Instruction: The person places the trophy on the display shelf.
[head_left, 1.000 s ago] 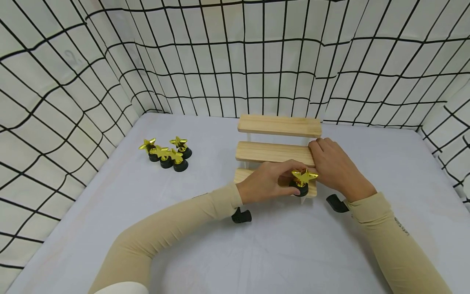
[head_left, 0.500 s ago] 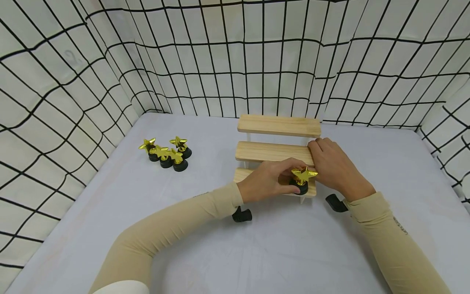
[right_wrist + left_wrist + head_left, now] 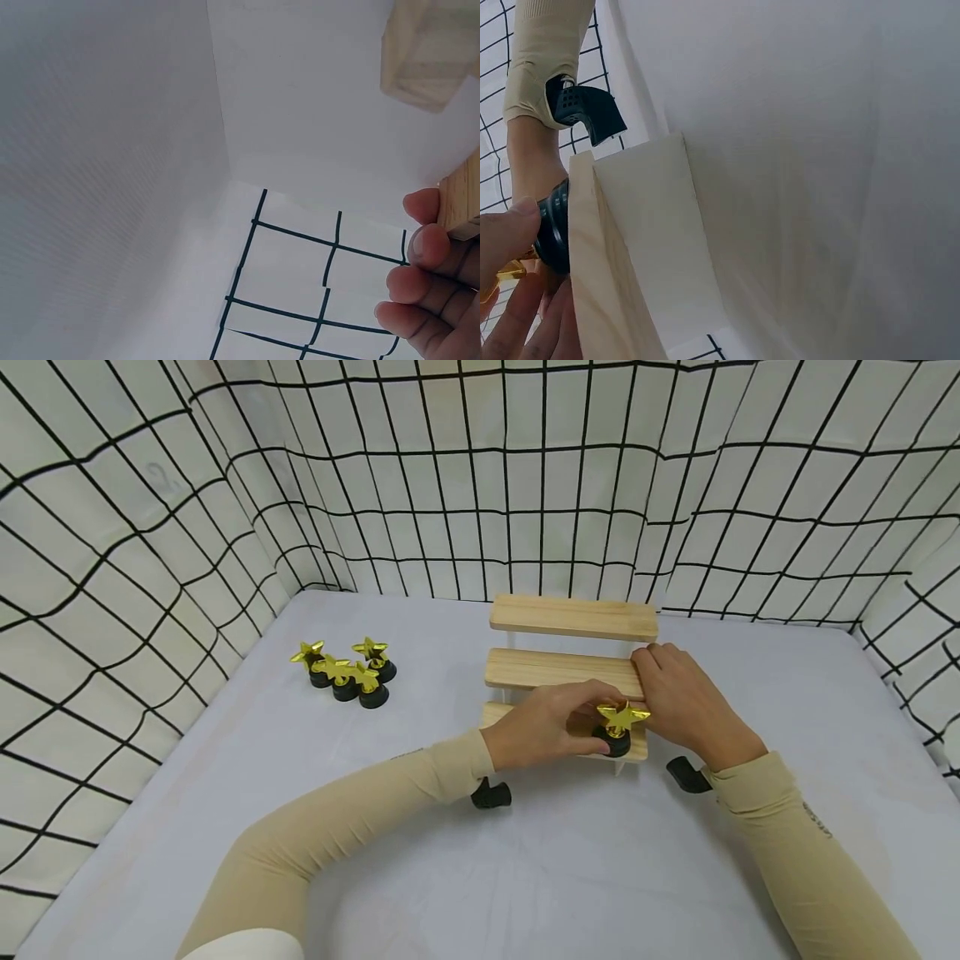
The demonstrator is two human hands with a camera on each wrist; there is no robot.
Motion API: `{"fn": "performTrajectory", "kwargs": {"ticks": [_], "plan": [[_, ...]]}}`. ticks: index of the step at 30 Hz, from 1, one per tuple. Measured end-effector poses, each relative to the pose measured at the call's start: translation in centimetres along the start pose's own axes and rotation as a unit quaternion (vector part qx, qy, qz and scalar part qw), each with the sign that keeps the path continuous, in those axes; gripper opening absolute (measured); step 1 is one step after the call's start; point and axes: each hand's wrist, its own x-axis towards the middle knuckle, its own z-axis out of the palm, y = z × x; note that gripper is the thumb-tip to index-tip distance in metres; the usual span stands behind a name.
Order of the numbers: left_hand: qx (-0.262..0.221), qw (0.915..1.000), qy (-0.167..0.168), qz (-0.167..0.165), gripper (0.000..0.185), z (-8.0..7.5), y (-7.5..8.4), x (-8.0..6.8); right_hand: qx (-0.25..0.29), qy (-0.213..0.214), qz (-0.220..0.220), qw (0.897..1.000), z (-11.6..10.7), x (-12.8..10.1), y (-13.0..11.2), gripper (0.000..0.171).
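On my screen, I see the left hand with its fingers pinching a star trophy at the right end of the shelf's lowest board. This hand hides part of trophy and board. In the left wrist view, the star is partly cut off. The right hand grips the shelf's middle board at its right end; its thumb I cannot make out. Left of the shelf, four other trophies stand on the table; behind it is a net.
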Motion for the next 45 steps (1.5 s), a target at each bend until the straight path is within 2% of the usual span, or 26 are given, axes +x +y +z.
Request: {"fn": "performTrajectory", "kwargs": {"ticks": [9,17,24,27,35,45], "plan": [[0.029,0.9993,0.019,0.013,0.047,-1.6,-0.1,-0.8,0.004,0.014,0.000,1.000,0.1,-0.3,0.1,0.058],[0.088,0.9957,0.028,0.012,0.044,-4.3,0.1,-2.1,0.009,0.068,-0.027,0.997,0.4,-0.5,0.4,0.092],[0.151,0.9870,0.048,0.023,0.041,-7.3,0.3,-3.0,0.011,0.073,-0.032,0.997,0.5,-0.5,0.7,0.086],[0.155,0.9858,0.060,0.022,0.040,-8.6,0.6,-3.3,0.010,0.070,-0.030,0.997,0.4,-0.6,0.7,0.083],[0.190,0.9765,0.098,0.028,0.037,-11.8,0.8,-4.6,0.020,0.086,-0.033,0.996,0.5,-0.4,0.3,0.095],[0.231,0.9596,0.160,0.011,0.031,-16.2,0.1,-6.9,0.019,0.086,-0.039,0.995,0.5,-0.2,-0.1,0.092]]}}
